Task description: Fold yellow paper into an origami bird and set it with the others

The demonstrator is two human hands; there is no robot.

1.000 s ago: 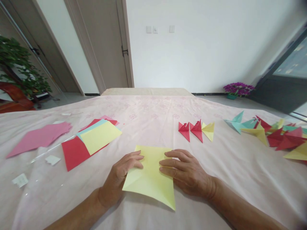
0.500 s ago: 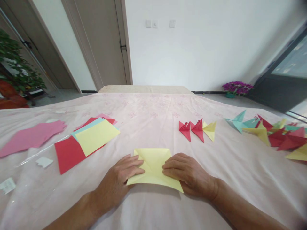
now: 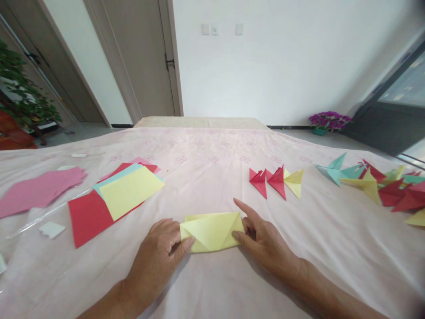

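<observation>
The left hand (image 3: 158, 250) and right hand (image 3: 264, 237) — fingers (image 3: 186, 247) clamped — hold opposite ends of folded yellow paper (image 3: 210, 230).

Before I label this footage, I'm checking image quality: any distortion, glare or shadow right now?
Head view: wide-angle distortion seems to lean a brown door; a thin glare streak lies left of the red sheet; soft shadow falls on the cloth beside the right hand; the picture's right-hand corners darken.
</observation>
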